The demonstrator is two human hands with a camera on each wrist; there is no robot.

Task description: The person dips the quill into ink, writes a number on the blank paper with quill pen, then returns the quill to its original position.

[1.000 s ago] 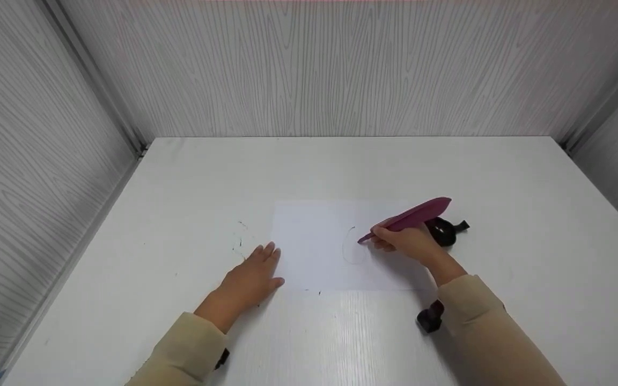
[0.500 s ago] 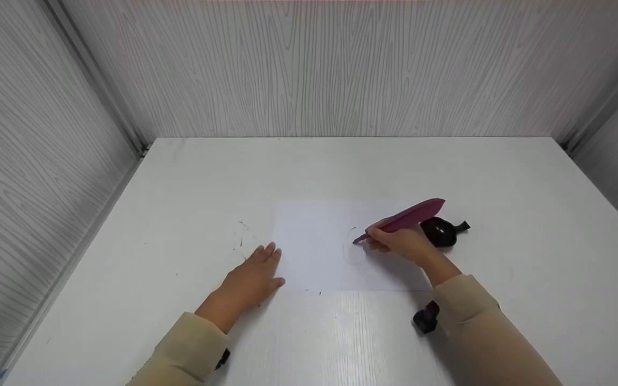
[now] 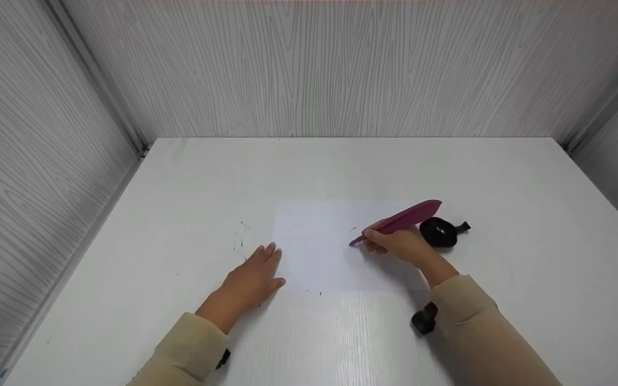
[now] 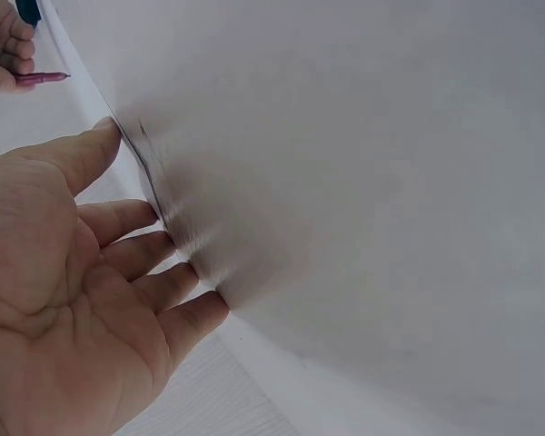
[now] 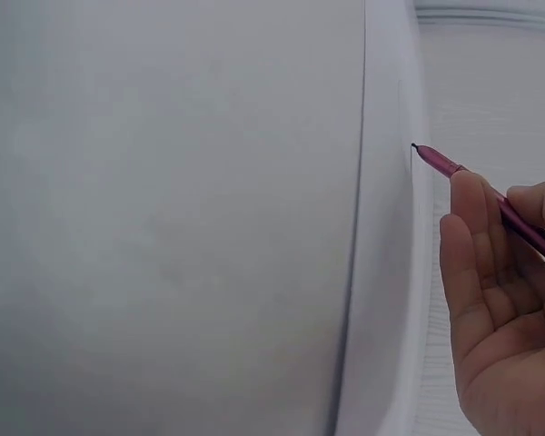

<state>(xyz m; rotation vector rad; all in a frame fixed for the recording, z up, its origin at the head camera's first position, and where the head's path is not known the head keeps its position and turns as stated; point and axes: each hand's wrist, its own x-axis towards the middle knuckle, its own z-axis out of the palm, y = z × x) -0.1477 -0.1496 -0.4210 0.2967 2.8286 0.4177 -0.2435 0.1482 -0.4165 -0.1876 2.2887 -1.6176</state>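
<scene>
My right hand [image 3: 401,246] pinches a magenta feather pen [image 3: 411,216] between thumb and fingers. The pen's tip is over the white paper [image 3: 309,230], at a thin curved line drawn right of the sheet's middle. In the right wrist view, the dark point of the feather pen [image 5: 440,162] meets the sheet. My left hand [image 3: 251,280] lies palm down with straight fingers at the paper's left edge. From the left wrist view, the fingertips of the left hand [image 4: 100,272] touch the table along that side.
A shiny black dish with a short handle [image 3: 439,232] sits right of the paper, close behind the right hand. Dark ink-like marks [image 3: 241,242] spot the white table [image 3: 341,166] left of the sheet. Grey wood-grain panels [image 3: 309,69] enclose the table's back and sides.
My right hand has shifted slightly left with the feather pen, its tip going left and a little toward me. The left hand has stayed in place.
</scene>
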